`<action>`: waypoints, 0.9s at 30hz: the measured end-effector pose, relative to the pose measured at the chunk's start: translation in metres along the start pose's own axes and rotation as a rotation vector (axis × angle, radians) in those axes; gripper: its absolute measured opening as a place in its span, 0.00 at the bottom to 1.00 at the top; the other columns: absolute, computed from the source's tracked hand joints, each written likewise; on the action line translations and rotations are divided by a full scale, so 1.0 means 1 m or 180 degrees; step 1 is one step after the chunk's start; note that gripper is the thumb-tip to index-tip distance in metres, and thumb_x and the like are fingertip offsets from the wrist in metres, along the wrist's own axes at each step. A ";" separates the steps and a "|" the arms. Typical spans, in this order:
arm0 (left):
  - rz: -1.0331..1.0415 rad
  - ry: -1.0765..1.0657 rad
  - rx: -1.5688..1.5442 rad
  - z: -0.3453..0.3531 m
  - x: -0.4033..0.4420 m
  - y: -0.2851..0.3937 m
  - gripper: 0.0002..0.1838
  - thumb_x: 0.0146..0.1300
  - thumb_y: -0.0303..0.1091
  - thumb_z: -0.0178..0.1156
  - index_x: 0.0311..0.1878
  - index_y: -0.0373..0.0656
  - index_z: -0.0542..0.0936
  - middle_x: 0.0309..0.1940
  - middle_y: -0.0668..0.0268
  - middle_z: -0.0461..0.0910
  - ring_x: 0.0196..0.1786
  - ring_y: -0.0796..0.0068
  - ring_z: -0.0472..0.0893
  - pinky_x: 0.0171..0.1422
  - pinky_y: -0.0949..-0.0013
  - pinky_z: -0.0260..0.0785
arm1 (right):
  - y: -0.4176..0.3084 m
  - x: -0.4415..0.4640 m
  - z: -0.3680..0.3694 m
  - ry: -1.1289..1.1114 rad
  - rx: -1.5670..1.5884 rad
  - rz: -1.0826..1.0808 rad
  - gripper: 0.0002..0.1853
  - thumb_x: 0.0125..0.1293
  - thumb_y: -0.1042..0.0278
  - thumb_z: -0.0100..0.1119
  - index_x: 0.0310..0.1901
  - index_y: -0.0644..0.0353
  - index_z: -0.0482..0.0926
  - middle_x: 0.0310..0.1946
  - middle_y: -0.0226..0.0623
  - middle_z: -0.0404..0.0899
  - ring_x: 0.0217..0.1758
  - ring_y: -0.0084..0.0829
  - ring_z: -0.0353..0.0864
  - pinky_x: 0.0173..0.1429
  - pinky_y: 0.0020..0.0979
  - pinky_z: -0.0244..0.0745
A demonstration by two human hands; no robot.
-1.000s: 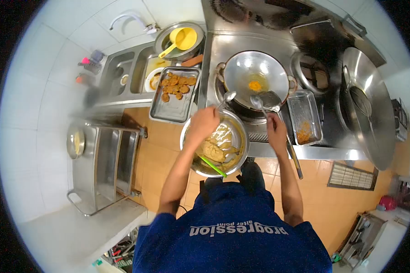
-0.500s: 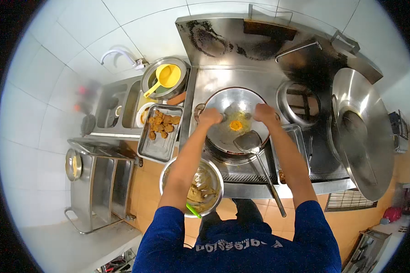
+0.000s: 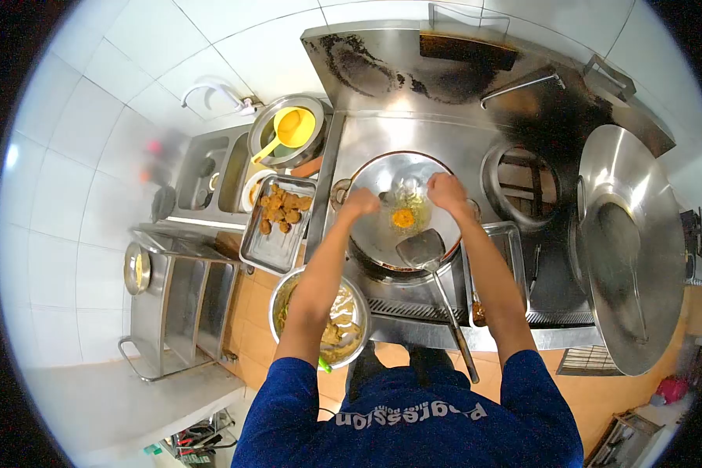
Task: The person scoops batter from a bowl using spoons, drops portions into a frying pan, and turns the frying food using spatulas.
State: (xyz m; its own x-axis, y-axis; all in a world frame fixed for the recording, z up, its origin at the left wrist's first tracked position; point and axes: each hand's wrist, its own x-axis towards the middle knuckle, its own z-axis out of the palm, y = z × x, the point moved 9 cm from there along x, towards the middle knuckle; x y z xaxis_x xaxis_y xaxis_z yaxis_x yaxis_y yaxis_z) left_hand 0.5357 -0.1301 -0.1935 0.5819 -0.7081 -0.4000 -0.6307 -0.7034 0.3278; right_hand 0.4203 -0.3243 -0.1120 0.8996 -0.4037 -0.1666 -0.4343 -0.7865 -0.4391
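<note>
A round wok [image 3: 378,234] sits on the near burner, with oil [image 3: 416,204] bubbling around an orange piece of food [image 3: 402,218]. Over the wok's left side is my left hand [image 3: 362,202], fingers curled closed. My right hand [image 3: 446,192] is above the right part of the wok, also closed like a fist. Whatever either hand holds, if anything, is hidden. Across the wok's front rim leans a wok spatula [image 3: 421,249], its long handle pointing toward me; neither hand touches it.
Left of the stove are a metal tray [image 3: 269,253] of browned pieces, a bowl [image 3: 360,308] of battered pieces, and a pot [image 3: 317,148] with a yellow dipper [image 3: 295,129]. At right stand a narrow tray [image 3: 515,234], an open burner ring [image 3: 487,187] and a large tilted wok [image 3: 647,179].
My right hand has shifted a little left and inward over the wok. My left hand stays nearly in place. The whole view has tilted slightly.
</note>
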 end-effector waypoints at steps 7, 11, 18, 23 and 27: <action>-0.0905 -0.0331 -0.3758 -0.019 -0.108 0.007 0.09 0.64 0.38 0.52 0.33 0.44 0.73 0.14 0.78 0.57 0.12 0.88 0.52 0.14 0.78 0.38 | 0.003 -0.078 -0.049 0.0798 0.1252 -0.0019 0.10 0.61 0.65 0.55 0.43 0.57 0.80 0.34 0.47 0.83 0.37 0.45 0.83 0.41 0.42 0.75; -0.0808 -0.0356 -0.4731 -0.020 -0.168 0.004 0.09 0.66 0.38 0.51 0.33 0.44 0.74 0.15 0.78 0.60 0.13 0.88 0.53 0.14 0.78 0.41 | 0.003 -0.127 -0.041 0.1251 0.2026 -0.0067 0.08 0.62 0.70 0.54 0.42 0.59 0.79 0.24 0.37 0.80 0.26 0.31 0.78 0.32 0.30 0.70; -0.0557 0.0082 -0.3618 -0.022 -0.321 -0.048 0.11 0.65 0.36 0.48 0.31 0.44 0.76 0.17 0.77 0.64 0.19 0.85 0.59 0.23 0.76 0.47 | -0.094 -0.267 0.001 0.0105 0.2370 0.0090 0.08 0.65 0.71 0.53 0.42 0.62 0.78 0.23 0.30 0.75 0.27 0.22 0.72 0.33 0.26 0.65; -0.0571 0.0337 -0.1939 -0.008 -0.376 -0.107 0.18 0.61 0.41 0.50 0.27 0.36 0.79 0.21 0.53 0.78 0.27 0.57 0.77 0.34 0.58 0.65 | -0.169 -0.300 0.066 -0.0160 0.0455 -0.0204 0.10 0.61 0.65 0.52 0.39 0.58 0.80 0.34 0.48 0.82 0.38 0.48 0.82 0.44 0.47 0.74; -0.0748 0.0351 -0.0965 -0.019 -0.390 -0.111 0.18 0.59 0.42 0.50 0.30 0.36 0.82 0.30 0.45 0.80 0.38 0.46 0.80 0.45 0.52 0.71 | -0.206 -0.300 0.102 -0.0179 0.0280 -0.0470 0.09 0.61 0.66 0.51 0.37 0.59 0.79 0.32 0.50 0.81 0.37 0.49 0.82 0.41 0.48 0.75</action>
State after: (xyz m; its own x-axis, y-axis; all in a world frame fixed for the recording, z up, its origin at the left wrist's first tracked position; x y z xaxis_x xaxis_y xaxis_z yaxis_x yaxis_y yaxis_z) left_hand 0.3884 0.2229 -0.0576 0.7543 -0.5165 -0.4053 -0.3033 -0.8216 0.4826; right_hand 0.2447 0.0066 -0.0619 0.9555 -0.2582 -0.1427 -0.2939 -0.7904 -0.5375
